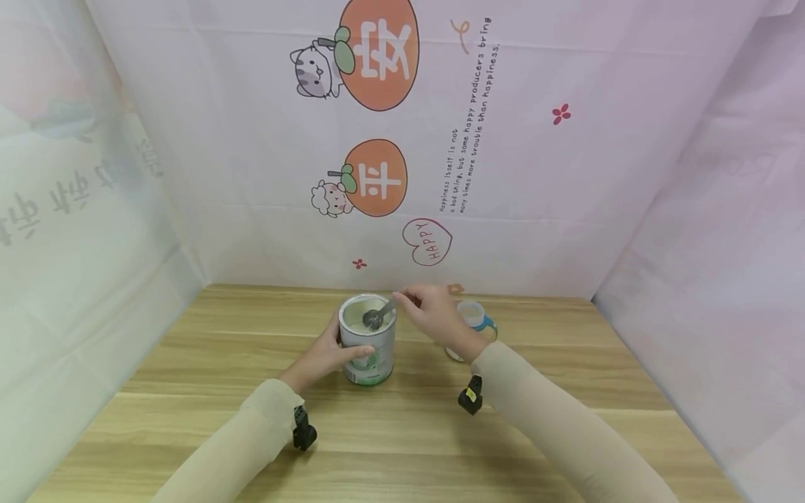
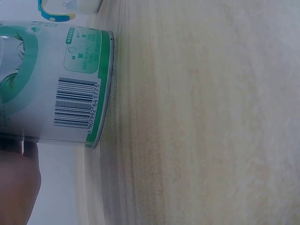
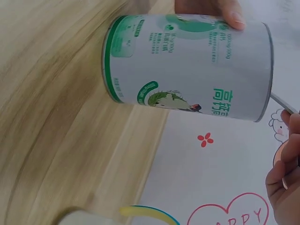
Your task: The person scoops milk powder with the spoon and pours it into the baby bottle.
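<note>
A white and green milk powder tin (image 1: 386, 353) stands lidless on the table in the head view, its barcode facing the left wrist camera. My left hand (image 1: 322, 358) grips the tin's left side, thumb across the front and fingers behind it. Above the tin's rim, my right hand (image 1: 435, 316) pinches the handle of a metal spoon (image 1: 373, 319), whose bowl is inside the tin's mouth. Pale contents show within; whether the bowl holds powder I cannot tell. The right wrist view shows the spoon handle (image 3: 281, 102) entering the tin's open end.
Behind my right wrist stands a clear cup (image 1: 470, 312) with a blue and yellow handle (image 2: 58, 17), partly hidden by the arm. The wooden table (image 1: 390, 447) ends against printed white cloth (image 1: 534, 230) at the back; cloth also hangs at both sides.
</note>
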Tool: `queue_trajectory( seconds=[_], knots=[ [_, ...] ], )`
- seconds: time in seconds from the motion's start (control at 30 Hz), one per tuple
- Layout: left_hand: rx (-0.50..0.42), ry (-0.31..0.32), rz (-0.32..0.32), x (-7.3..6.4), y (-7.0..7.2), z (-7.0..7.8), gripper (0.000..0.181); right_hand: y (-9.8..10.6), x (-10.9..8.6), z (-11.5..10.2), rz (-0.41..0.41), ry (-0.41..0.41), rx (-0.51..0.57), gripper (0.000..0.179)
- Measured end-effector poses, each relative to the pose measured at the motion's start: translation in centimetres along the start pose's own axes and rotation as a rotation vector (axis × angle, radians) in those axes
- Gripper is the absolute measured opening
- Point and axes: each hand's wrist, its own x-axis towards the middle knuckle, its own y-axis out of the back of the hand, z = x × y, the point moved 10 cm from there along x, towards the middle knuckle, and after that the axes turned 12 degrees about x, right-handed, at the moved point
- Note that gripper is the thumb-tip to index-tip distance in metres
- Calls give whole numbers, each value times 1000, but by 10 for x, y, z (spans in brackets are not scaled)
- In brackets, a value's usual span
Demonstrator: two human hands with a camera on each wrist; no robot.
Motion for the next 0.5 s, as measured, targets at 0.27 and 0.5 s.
queue_trajectory(
  seconds=[0.27,0.5],
  knots=[
    [-6,-9,2,2,0,-2,95,-15,2,-14,-72,114,-183,18],
    [-19,0,-7,0,0,-1,94,-29,4,-33,-137,272,-318,10]
  ],
)
